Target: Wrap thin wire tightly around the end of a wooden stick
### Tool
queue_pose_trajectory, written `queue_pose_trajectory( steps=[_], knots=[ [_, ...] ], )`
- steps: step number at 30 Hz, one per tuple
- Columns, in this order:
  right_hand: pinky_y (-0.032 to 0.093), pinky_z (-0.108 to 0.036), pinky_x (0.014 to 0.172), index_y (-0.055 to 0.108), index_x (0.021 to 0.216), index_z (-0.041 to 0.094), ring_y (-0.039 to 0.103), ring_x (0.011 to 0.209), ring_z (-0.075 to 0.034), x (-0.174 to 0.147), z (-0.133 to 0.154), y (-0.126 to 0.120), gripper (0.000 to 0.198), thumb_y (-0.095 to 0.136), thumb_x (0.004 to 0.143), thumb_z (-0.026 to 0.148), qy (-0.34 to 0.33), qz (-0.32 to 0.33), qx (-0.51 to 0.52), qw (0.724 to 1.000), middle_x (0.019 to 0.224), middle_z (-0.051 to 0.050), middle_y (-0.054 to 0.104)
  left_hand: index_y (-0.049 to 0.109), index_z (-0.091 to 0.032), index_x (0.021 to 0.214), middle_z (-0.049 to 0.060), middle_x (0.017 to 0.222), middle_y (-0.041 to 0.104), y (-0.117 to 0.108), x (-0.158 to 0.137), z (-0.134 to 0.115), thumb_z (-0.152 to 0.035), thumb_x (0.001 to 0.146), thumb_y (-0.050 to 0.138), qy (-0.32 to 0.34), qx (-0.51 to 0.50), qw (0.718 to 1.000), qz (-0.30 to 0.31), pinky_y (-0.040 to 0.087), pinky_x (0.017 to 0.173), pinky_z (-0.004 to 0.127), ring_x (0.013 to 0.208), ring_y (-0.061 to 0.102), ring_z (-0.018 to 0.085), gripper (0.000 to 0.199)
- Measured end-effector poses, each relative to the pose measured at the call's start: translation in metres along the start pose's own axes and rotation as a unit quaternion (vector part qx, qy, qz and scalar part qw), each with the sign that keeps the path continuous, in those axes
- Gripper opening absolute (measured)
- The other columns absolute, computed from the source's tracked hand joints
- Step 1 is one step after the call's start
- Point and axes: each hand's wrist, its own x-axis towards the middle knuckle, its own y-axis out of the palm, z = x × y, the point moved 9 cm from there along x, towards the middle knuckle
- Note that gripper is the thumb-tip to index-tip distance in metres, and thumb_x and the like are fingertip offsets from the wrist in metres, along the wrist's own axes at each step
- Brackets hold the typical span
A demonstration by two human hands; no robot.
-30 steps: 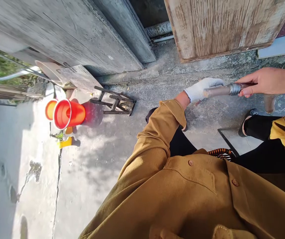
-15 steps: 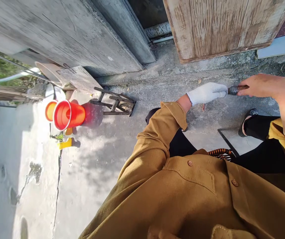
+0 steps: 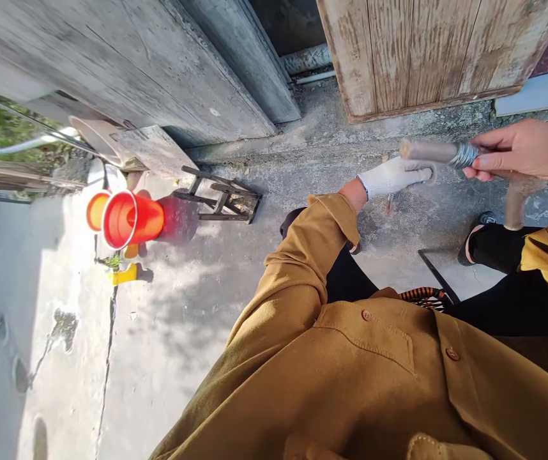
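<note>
Wire-wound stick (image 3: 428, 151) juts from the fingers (image 3: 487, 140) of the right hand (image 3: 525, 150).

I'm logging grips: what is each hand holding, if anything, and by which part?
The right hand holds a brown stick by the part at its wire coil. Whether the gloved left hand holds anything cannot be told.

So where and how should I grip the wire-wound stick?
Likely by the bare length of the wire-wound stick, coming from the person's left: it is straight and juts past the wire coil, while the right hand occupies the other side.
</note>
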Motion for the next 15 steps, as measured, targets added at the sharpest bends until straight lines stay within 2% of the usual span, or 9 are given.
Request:
queue_pose_trajectory(
  steps=[2,4,6,7,9,11,13,14,15],
  knots=[
    [0.056,-0.037,0.081,0.071,0.093,0.020,0.065,0.081,-0.017,-0.002,-0.004,-0.018,0.029,0.070,0.103,0.048,0.023,-0.112,0.140,0.983,0.095,-0.010,0.075,0.079,-0.016,0.112,0.013,0.109,0.081,0.011,-0.001,-0.003,-0.047,0.114,0.059,0.006,-0.025,1.000,0.014,0.058,0.092,0.038,0.093,0.069,0.019,0.037],
    [0.056,-0.036,0.082,0.067,0.092,0.020,0.062,0.080,-0.015,-0.004,-0.013,-0.030,0.025,0.067,0.105,0.041,0.063,-0.215,0.197,0.954,0.101,-0.012,0.075,0.078,-0.016,0.109,0.012,0.105,0.079,0.024,-0.004,-0.009,-0.049,0.113,0.060,0.015,-0.032,0.998,0.045,0.057,0.084,0.036,0.083,0.068,0.017,0.038],
    [0.055,-0.037,0.083,0.067,0.095,0.019,0.062,0.080,-0.015,0.000,-0.023,-0.032,0.022,0.064,0.107,0.037,0.114,-0.254,0.137,0.951,0.102,-0.014,0.076,0.077,-0.015,0.105,0.011,0.101,0.078,0.030,-0.007,-0.017,-0.046,0.113,0.059,0.026,-0.023,0.997,0.064,0.057,0.084,0.035,0.081,0.067,0.017,0.036],
    [0.054,-0.038,0.084,0.068,0.098,0.019,0.063,0.082,-0.017,0.005,-0.026,-0.030,0.021,0.065,0.106,0.037,0.134,-0.242,0.063,0.959,0.102,-0.015,0.077,0.077,-0.015,0.104,0.011,0.101,0.078,0.031,-0.008,-0.020,-0.044,0.113,0.058,0.033,-0.013,0.997,0.070,0.057,0.087,0.035,0.084,0.068,0.018,0.035],
    [0.050,-0.041,0.084,0.072,0.103,0.019,0.066,0.088,-0.023,0.018,-0.031,-0.016,0.023,0.069,0.104,0.041,0.159,-0.159,-0.127,0.966,0.103,-0.018,0.078,0.078,-0.014,0.106,0.011,0.104,0.079,0.026,-0.010,-0.025,-0.041,0.112,0.056,0.045,0.016,0.997,0.063,0.057,0.096,0.035,0.094,0.072,0.020,0.035],
    [0.047,-0.043,0.083,0.075,0.106,0.019,0.068,0.091,-0.027,0.027,-0.040,0.014,0.025,0.070,0.102,0.044,0.158,-0.001,-0.250,0.955,0.103,-0.018,0.078,0.079,-0.013,0.110,0.010,0.109,0.081,0.016,-0.010,-0.026,-0.038,0.111,0.056,0.039,0.055,0.997,0.035,0.057,0.105,0.036,0.107,0.073,0.022,0.034],
    [0.047,-0.041,0.081,0.079,0.110,0.020,0.069,0.087,-0.026,0.023,-0.043,0.054,0.026,0.066,0.104,0.043,0.128,0.180,-0.237,0.946,0.098,-0.014,0.079,0.080,-0.013,0.115,0.009,0.115,0.082,0.006,-0.010,-0.024,-0.033,0.109,0.055,0.024,0.093,0.995,0.013,0.055,0.112,0.037,0.116,0.073,0.024,0.033],
    [0.048,-0.040,0.081,0.080,0.112,0.021,0.070,0.085,-0.025,0.017,-0.039,0.071,0.028,0.064,0.105,0.042,0.101,0.249,-0.206,0.941,0.094,-0.011,0.079,0.080,-0.013,0.117,0.009,0.117,0.083,0.002,-0.011,-0.023,-0.031,0.108,0.055,0.016,0.106,0.994,0.009,0.055,0.114,0.037,0.119,0.073,0.025,0.033],
    [0.049,-0.039,0.080,0.081,0.114,0.021,0.070,0.083,-0.024,0.012,-0.032,0.082,0.030,0.063,0.105,0.044,0.066,0.289,-0.177,0.938,0.091,-0.009,0.078,0.080,-0.012,0.119,0.010,0.120,0.083,0.000,-0.012,-0.023,-0.029,0.107,0.055,0.011,0.113,0.994,0.008,0.055,0.115,0.038,0.121,0.073,0.025,0.033]
  ],
)
